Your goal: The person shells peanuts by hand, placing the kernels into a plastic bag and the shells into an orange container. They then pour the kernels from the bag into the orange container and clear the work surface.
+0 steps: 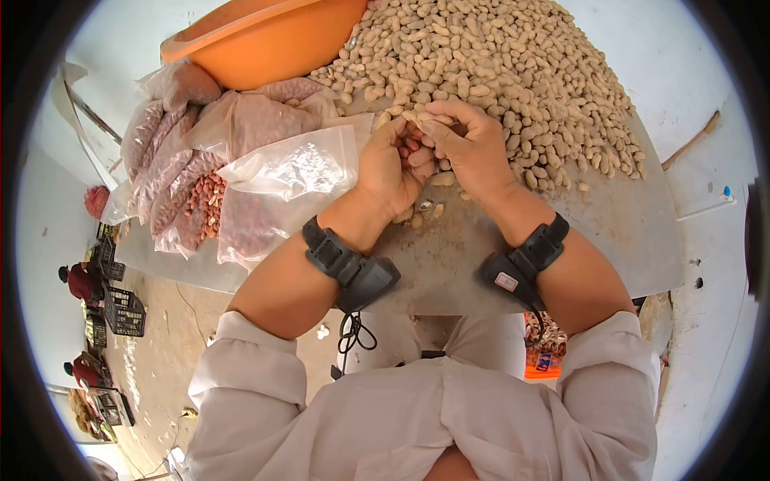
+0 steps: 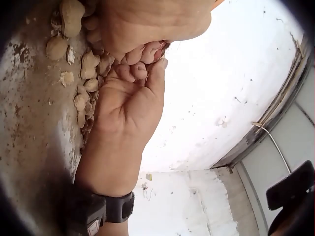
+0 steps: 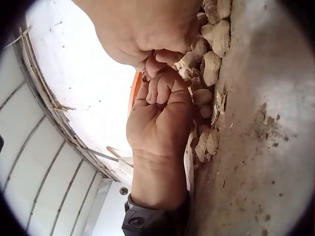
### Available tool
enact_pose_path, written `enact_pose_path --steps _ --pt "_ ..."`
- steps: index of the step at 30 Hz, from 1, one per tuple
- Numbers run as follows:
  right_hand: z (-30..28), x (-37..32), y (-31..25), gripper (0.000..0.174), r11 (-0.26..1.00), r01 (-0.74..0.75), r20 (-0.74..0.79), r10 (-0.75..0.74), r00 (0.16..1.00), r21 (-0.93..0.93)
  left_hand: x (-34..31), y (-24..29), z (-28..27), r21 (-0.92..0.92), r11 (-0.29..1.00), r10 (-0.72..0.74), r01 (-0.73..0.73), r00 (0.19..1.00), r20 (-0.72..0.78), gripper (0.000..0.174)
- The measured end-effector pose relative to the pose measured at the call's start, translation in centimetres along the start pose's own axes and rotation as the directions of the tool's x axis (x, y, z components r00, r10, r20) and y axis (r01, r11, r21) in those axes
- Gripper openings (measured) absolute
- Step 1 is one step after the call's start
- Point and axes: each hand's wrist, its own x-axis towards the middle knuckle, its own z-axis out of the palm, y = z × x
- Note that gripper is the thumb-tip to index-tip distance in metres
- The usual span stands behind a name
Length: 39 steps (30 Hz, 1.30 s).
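Note:
In the head view, my left hand (image 1: 391,170) is cupped with curled fingers around several red peanut kernels (image 1: 410,146). My right hand (image 1: 475,148) pinches a tan peanut (image 1: 434,119) at its fingertips, right against the left fingertips. The left wrist view has the left hand (image 2: 155,22) large at the top and the right hand (image 2: 125,110) below it, fingers curled. In the right wrist view the right hand (image 3: 147,29) is on top, its fingers meeting those of the left hand (image 3: 160,115); the fingers mostly hide the peanut there.
A big heap of unshelled peanuts (image 1: 521,88) covers the back right of the metal table (image 1: 433,276). At the back left stands an orange basin (image 1: 273,44). Clear bags of red kernels (image 1: 281,188) lie left of the hands. Black crates (image 1: 124,313) stand on the floor.

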Motion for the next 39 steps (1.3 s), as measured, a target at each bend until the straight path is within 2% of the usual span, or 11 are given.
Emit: enact_pose_path --steps 10,13,16,19,22,25,27,28,31,34,39 --pt "-0.6 0.1 -0.1 0.031 0.984 0.057 0.066 -0.047 0.997 -0.167 -0.5 0.2 1.0 0.242 0.970 0.025 -0.014 0.999 -0.043 0.019" --pt "-0.9 0.3 -0.4 0.024 0.998 -0.051 0.082 0.054 0.995 -0.040 -0.6 0.4 0.5 0.295 0.955 0.025 -0.024 1.000 -0.001 0.019" --pt "-1.9 1.1 0.7 0.012 0.773 -0.265 0.154 0.216 0.964 0.576 -0.6 0.8 0.6 0.192 0.980 0.044 -0.041 0.999 -0.012 0.020" --pt "-2.1 1.2 -0.6 0.010 0.552 -0.370 0.149 0.404 0.903 0.747 0.0 1.6 -0.4 0.024 0.999 0.042 -0.042 0.999 0.001 0.021" --pt "-2.0 1.2 -1.3 0.013 0.530 -0.312 0.120 0.365 0.923 0.789 0.3 2.5 -0.9 -0.150 0.989 0.007 -0.012 1.000 -0.029 0.023" --pt "-3.3 2.1 -0.3 0.019 0.758 -0.252 0.079 0.257 0.963 0.602 0.2 2.7 -0.9 -0.159 0.986 0.049 -0.052 0.999 -0.024 0.023" --pt "-4.0 1.9 -1.4 0.020 0.974 -0.222 0.042 0.224 0.974 -0.036 0.2 2.5 -1.0 -0.153 0.988 0.036 -0.037 0.999 -0.010 0.023" --pt "-4.0 1.8 -2.2 0.021 0.913 -0.173 0.034 0.199 0.979 -0.369 0.3 2.4 -1.1 -0.150 0.988 0.030 -0.030 1.000 -0.004 0.023" --pt "-3.6 1.4 -2.8 0.012 0.671 0.112 0.248 0.111 0.962 -0.733 0.4 2.4 -1.3 -0.138 0.990 0.011 -0.006 1.000 0.029 0.021" --pt "-3.5 1.1 -0.8 0.017 0.461 0.295 0.340 0.015 0.940 -0.837 0.1 2.2 -0.8 -0.100 0.995 -0.002 0.003 1.000 0.006 0.019" --pt "-3.2 1.2 0.3 0.016 0.390 0.305 0.354 0.060 0.933 -0.869 0.3 2.0 -1.0 -0.058 0.998 -0.016 0.018 0.999 0.040 0.017"
